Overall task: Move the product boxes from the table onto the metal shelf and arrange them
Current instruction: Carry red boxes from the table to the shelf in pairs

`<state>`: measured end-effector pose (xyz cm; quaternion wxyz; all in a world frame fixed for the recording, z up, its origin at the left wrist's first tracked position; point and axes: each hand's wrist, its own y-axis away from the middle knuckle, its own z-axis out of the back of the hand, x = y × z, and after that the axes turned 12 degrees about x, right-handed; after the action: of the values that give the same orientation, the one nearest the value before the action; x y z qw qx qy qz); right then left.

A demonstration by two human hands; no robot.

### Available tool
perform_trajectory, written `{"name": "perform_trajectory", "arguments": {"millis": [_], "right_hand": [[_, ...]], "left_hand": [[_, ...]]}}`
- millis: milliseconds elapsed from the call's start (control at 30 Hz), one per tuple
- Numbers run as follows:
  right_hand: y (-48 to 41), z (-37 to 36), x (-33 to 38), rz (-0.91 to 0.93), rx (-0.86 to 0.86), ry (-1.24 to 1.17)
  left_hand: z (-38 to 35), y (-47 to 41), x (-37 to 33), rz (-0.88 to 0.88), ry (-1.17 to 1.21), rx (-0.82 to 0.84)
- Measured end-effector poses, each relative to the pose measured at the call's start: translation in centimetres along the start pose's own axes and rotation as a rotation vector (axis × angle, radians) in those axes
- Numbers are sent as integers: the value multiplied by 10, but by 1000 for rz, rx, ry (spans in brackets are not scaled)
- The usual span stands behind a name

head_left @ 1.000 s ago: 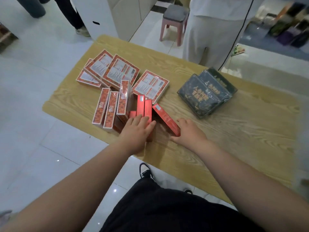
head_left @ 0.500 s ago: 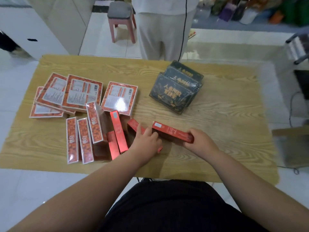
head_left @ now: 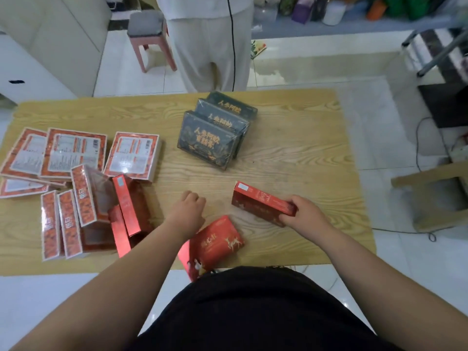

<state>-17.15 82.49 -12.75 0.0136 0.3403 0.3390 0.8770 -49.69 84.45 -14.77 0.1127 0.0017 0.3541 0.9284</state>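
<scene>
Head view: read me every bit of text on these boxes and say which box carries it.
"人参阿胶": gold, on each of the three dark boxes; the front one's second line is blurred.
Orange boxes, narrow sides: two characters, blurred.
White back labels, one with a barcode: too small to read.
Red box in the right hand: print too small.
Flat red box: gold characters blurred.
</scene>
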Motion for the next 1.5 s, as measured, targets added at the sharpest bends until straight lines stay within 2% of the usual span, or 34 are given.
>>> {"name": "perform_trajectory", "arguments": {"millis": [133, 300, 433, 633, 833, 967, 1133, 1267, 1400, 1500], "right_hand": [[-1, 14, -17, 32, 29, -1], [-3, 23, -30, 85, 64, -14], [-5, 29, -38, 100, 88, -70], [-3, 40, -48, 68, 149, -247], [-4, 50, -59, 39, 127, -438], [-11, 50, -42, 63, 180, -479], [-16, 29, 11, 94, 259, -412], [-10, -13, 53, 113, 404, -307], [12, -64, 103, 184, 481, -150], [34, -112, 145, 201, 554, -80]], "left_hand": [[-21, 21, -7, 241, 188, -113], [-37, 49, -36, 534, 354, 119], [-54, 64, -52, 693, 751, 197], [-94, 65, -59, 732, 1328, -87], [-97, 79, -87, 557, 1768, -251], [-99, 110, -104, 547, 1835, -374], [-127, 171, -106, 678, 1929, -488], [-158, 222, -101, 826, 1999, -616], [-192, 272, -99, 873, 2105, -713], [-219, 314, -91, 941, 2139, -856]]}}
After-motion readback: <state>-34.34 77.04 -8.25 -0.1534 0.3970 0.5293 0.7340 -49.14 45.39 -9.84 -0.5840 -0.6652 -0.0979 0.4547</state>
